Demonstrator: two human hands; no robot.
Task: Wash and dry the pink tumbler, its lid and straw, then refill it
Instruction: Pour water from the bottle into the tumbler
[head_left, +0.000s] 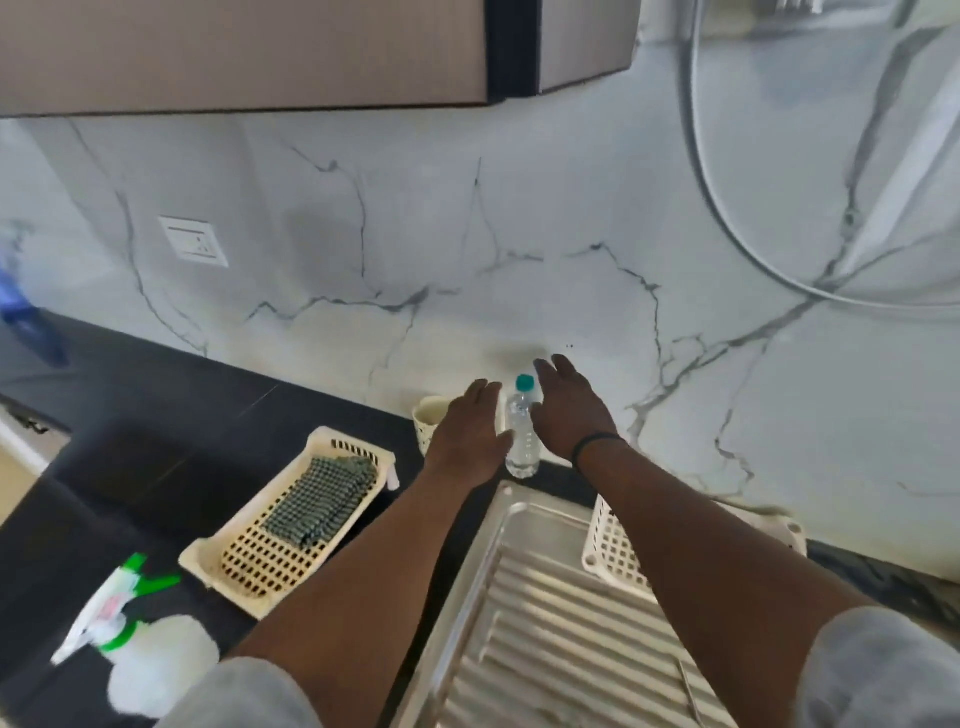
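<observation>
A clear plastic water bottle (522, 428) with a teal cap stands upright on the dark counter against the marble wall. My left hand (470, 423) reaches out just left of it, fingers straight, holding nothing. My right hand (571, 402) is just right of the bottle, fingers extended, with a dark band on the wrist. Both hands flank the bottle; I cannot tell whether either touches it. The pink tumbler, its lid and its straw are not in view.
A cream cup (428, 421) stands behind my left hand. A cream perforated tray (244, 566) holds a folded checked cloth (322, 499). A steel drainboard (561, 613) lies in front, with a white basket (615, 556) on it. A spray bottle (117, 605) lies at lower left.
</observation>
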